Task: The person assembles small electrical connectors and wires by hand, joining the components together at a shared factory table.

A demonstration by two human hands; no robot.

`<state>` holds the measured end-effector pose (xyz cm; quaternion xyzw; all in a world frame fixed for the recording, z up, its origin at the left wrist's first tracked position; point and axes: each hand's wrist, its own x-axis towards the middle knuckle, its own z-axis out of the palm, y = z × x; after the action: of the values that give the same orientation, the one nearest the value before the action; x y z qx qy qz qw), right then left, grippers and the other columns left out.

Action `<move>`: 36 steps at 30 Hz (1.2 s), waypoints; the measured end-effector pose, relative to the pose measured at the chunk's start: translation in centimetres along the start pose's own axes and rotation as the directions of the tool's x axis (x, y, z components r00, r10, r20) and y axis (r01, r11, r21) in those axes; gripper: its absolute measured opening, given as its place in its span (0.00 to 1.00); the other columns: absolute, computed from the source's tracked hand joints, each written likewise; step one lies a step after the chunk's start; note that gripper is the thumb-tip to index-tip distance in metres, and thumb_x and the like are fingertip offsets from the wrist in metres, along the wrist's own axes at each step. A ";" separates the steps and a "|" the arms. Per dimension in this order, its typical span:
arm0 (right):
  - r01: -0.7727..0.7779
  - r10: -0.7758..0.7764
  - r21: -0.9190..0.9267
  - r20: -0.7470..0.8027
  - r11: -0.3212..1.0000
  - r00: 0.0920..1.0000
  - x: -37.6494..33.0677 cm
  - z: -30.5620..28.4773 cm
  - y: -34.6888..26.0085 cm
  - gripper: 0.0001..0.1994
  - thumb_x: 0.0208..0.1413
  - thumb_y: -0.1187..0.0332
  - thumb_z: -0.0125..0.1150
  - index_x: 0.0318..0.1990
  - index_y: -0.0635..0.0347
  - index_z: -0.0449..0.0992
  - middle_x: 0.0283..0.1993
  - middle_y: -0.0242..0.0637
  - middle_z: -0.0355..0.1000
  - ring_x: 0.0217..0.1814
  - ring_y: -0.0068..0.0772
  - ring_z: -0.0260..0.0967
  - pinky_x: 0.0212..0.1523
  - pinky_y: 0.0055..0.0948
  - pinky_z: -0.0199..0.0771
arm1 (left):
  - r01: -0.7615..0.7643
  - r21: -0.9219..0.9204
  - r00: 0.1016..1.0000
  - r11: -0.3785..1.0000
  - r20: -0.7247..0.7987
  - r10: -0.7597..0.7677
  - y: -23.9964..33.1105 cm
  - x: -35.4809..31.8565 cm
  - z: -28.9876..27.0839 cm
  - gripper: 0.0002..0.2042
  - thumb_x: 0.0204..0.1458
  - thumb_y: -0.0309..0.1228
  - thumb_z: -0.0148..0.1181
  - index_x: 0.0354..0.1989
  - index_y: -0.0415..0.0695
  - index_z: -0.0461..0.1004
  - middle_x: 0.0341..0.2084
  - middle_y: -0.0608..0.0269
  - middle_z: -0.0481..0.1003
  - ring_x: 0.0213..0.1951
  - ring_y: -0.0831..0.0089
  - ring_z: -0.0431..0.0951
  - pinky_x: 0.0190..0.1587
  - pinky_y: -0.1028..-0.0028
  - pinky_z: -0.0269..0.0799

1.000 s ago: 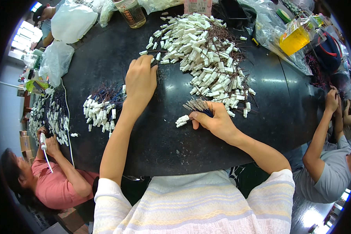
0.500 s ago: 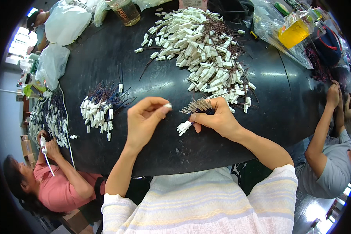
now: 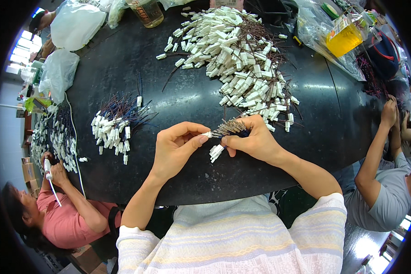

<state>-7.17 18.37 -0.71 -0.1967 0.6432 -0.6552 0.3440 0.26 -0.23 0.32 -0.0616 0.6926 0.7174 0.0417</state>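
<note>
My right hand (image 3: 255,138) is closed round a bundle of dark blue wires (image 3: 236,133) whose metal terminals (image 3: 230,126) fan out to the left. A few white connector housings (image 3: 216,153) hang below its thumb. Between thumb and forefinger, my left hand (image 3: 177,148) pinches one small white connector housing (image 3: 207,134), held against the tips of the terminals. Whether a terminal sits inside that housing is too small to tell. Left of my hands lies a small pile of white connectors with dark wires (image 3: 112,131).
A large heap of white connectors with brown wires (image 3: 242,64) covers the far middle of the black table (image 3: 178,98). At the back stand a bottle (image 3: 146,13) and a yellow liquid container (image 3: 344,41). Co-workers sit left (image 3: 73,210) and right (image 3: 381,187), and a white cable (image 3: 76,137) crosses the table's left.
My left hand has moved right, bringing its housing up to the terminals. The right hand stays nearly in place with the bundle.
</note>
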 end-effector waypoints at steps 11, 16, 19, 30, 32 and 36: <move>-0.004 0.003 0.008 0.142 1.000 0.990 0.0 -0.5 -0.5 0.04 0.44 0.73 0.57 0.26 0.65 0.76 0.14 0.28 0.66 0.14 0.14 0.59 0.15 0.18 0.56 | 0.036 -0.033 0.993 0.999 0.116 -0.032 -0.4 0.0 0.8 0.06 0.46 0.19 0.59 0.33 0.32 0.72 0.26 0.60 0.76 0.27 0.81 0.73 0.29 0.83 0.69; -0.006 0.001 0.029 0.162 1.000 0.987 0.1 -0.4 -0.2 0.05 0.46 0.73 0.56 0.27 0.64 0.76 0.15 0.27 0.66 0.16 0.14 0.59 0.17 0.18 0.57 | 0.061 0.041 0.995 0.997 0.081 -0.064 0.3 0.4 0.7 0.10 0.44 0.19 0.60 0.35 0.32 0.70 0.25 0.61 0.76 0.27 0.82 0.73 0.29 0.84 0.68; 0.005 -0.001 -0.029 0.134 1.000 0.991 0.2 -0.5 0.1 0.04 0.47 0.73 0.56 0.26 0.64 0.75 0.14 0.27 0.65 0.17 0.14 0.60 0.19 0.18 0.58 | -0.029 0.258 0.976 0.966 0.216 -0.029 2.0 2.5 -1.4 0.10 0.44 0.22 0.61 0.35 0.34 0.71 0.25 0.63 0.76 0.25 0.84 0.72 0.28 0.83 0.67; 0.012 -0.007 -0.069 0.084 0.998 0.996 0.3 -0.3 0.4 0.02 0.46 0.76 0.54 0.28 0.64 0.68 0.13 0.31 0.66 0.16 0.18 0.63 0.21 0.20 0.62 | -0.309 0.913 0.801 0.268 0.098 0.591 -1.1 12.0 -4.2 0.05 0.43 0.24 0.58 0.29 0.39 0.72 0.27 0.57 0.71 0.32 0.61 0.71 0.35 0.67 0.66; 0.012 -0.007 -0.052 0.089 0.999 0.996 0.4 -0.4 0.5 0.02 0.48 0.76 0.53 0.28 0.63 0.68 0.15 0.30 0.66 0.17 0.17 0.62 0.22 0.19 0.61 | -0.280 0.916 0.825 0.286 0.077 0.560 -1.2 11.4 -4.3 0.05 0.44 0.24 0.58 0.30 0.38 0.72 0.28 0.57 0.72 0.30 0.63 0.71 0.33 0.69 0.66; 0.011 -0.011 -0.007 0.068 1.000 0.998 0.2 -0.4 0.0 0.02 0.50 0.76 0.53 0.27 0.62 0.68 0.16 0.29 0.66 0.19 0.17 0.61 0.23 0.18 0.60 | -0.268 0.830 0.884 0.490 0.010 0.467 -0.4 7.4 -2.9 0.04 0.45 0.24 0.58 0.30 0.38 0.73 0.25 0.63 0.72 0.26 0.76 0.70 0.28 0.74 0.64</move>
<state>-7.64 18.51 -0.83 -0.2235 0.6324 -0.6477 0.3614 -6.88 -3.26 -1.23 0.0368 0.9389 0.2997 -0.1653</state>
